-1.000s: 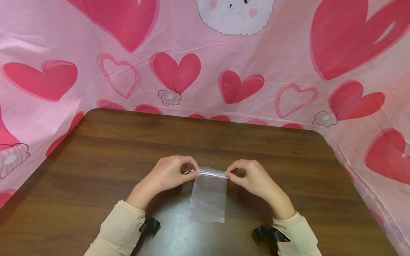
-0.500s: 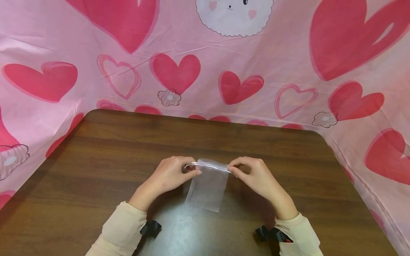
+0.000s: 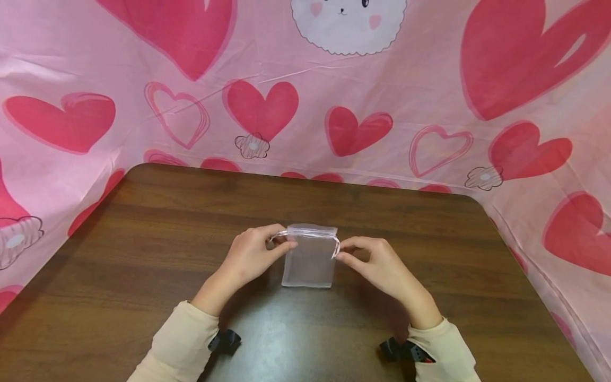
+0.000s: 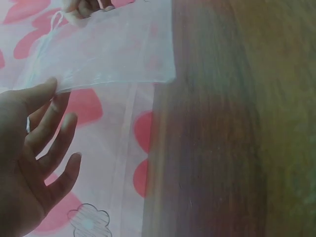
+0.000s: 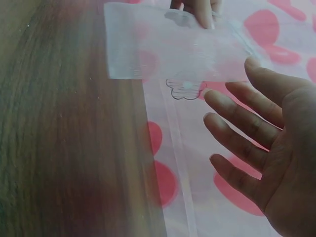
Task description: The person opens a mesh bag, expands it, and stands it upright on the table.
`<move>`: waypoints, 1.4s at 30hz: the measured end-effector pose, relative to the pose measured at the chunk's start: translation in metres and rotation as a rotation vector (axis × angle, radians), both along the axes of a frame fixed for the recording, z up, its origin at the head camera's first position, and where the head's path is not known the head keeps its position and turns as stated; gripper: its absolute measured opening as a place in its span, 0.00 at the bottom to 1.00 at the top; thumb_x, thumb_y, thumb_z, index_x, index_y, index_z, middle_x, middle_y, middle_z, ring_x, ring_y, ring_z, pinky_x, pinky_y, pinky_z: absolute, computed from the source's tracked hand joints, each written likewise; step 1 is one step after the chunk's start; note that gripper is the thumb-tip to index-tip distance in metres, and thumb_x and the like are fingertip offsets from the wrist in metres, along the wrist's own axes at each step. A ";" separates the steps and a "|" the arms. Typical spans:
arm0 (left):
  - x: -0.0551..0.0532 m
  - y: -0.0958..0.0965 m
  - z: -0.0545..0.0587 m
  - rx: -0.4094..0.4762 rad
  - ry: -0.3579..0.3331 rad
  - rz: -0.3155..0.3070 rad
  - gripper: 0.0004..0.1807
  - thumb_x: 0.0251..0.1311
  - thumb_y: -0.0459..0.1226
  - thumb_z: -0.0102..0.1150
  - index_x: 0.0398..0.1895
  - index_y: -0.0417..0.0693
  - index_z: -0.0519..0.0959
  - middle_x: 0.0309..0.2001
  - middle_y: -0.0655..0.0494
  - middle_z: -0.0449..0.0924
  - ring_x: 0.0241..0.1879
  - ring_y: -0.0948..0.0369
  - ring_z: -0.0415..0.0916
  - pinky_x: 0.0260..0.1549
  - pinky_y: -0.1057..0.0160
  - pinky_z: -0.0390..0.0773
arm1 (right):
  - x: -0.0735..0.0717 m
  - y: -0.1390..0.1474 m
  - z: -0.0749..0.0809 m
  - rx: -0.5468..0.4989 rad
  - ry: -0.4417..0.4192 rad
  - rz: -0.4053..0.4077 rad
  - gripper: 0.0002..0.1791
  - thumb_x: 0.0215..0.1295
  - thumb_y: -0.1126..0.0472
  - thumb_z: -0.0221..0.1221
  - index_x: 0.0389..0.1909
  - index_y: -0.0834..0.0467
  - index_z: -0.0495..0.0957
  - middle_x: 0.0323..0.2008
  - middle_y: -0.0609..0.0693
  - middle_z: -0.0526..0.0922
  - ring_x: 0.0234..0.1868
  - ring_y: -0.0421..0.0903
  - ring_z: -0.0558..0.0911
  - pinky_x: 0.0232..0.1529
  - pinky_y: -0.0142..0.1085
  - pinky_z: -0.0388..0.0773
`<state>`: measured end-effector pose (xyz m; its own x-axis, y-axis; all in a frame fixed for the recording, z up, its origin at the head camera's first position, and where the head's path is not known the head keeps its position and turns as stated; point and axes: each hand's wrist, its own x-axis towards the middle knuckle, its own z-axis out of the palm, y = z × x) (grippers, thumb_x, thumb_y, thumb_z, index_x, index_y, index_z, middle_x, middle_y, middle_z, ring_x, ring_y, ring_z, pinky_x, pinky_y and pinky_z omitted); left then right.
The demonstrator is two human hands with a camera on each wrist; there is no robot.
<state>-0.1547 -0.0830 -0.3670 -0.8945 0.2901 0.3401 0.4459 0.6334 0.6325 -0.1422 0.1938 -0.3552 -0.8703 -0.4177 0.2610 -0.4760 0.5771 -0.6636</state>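
A sheer white drawstring pouch [image 3: 309, 265] is held up over the table, its gathered top away from me and its flat bottom toward me. My left hand [image 3: 250, 257] pinches its upper left edge between thumb and index finger, as the left wrist view shows for the pouch [image 4: 118, 44]. On the right side a loop of white drawstring [image 3: 337, 246] hangs out. My right hand [image 3: 382, 265] is beside that loop, thumb and index near its end. In the right wrist view its fingers [image 5: 242, 118] are spread and I see no grip. The pouch looks flat.
The brown wooden table [image 3: 167, 228] spreads under both hands. A pink cloth [image 3: 305, 69] printed with red hearts stands behind the table and along its sides. Each wrist wears a small black camera [image 3: 226, 341] close to the beige sleeve [image 3: 179, 339].
The pouch has risen away from me, its bottom edge swinging farther up. My right fingers have let go of its top corner, and the drawstring loop now hangs there. My left hand shifted slightly.
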 end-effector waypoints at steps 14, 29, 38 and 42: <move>0.001 0.004 0.004 0.071 -0.039 0.006 0.08 0.59 0.48 0.69 0.37 0.58 0.83 0.30 0.69 0.82 0.30 0.67 0.78 0.33 0.59 0.75 | 0.001 -0.006 -0.001 -0.085 0.095 -0.048 0.03 0.61 0.60 0.69 0.35 0.55 0.86 0.32 0.41 0.86 0.39 0.38 0.83 0.48 0.44 0.78; 0.001 0.007 0.004 0.073 -0.080 -0.001 0.07 0.59 0.50 0.68 0.37 0.62 0.84 0.30 0.72 0.82 0.29 0.69 0.76 0.34 0.60 0.74 | 0.002 -0.006 0.000 -0.207 0.125 -0.131 0.02 0.63 0.63 0.67 0.36 0.55 0.86 0.31 0.42 0.87 0.36 0.38 0.82 0.40 0.32 0.75; 0.003 0.007 0.002 0.111 -0.055 0.008 0.04 0.60 0.47 0.68 0.34 0.61 0.83 0.29 0.71 0.84 0.26 0.70 0.78 0.31 0.60 0.74 | 0.002 -0.007 -0.001 -0.195 0.069 -0.116 0.04 0.64 0.62 0.66 0.38 0.55 0.86 0.33 0.42 0.87 0.38 0.39 0.83 0.42 0.37 0.77; 0.003 0.007 0.002 0.155 -0.063 0.029 0.03 0.62 0.45 0.67 0.36 0.60 0.83 0.27 0.70 0.85 0.27 0.69 0.80 0.30 0.59 0.73 | 0.003 -0.008 -0.002 -0.163 0.037 -0.085 0.05 0.65 0.60 0.66 0.41 0.54 0.86 0.36 0.41 0.87 0.39 0.39 0.83 0.42 0.39 0.78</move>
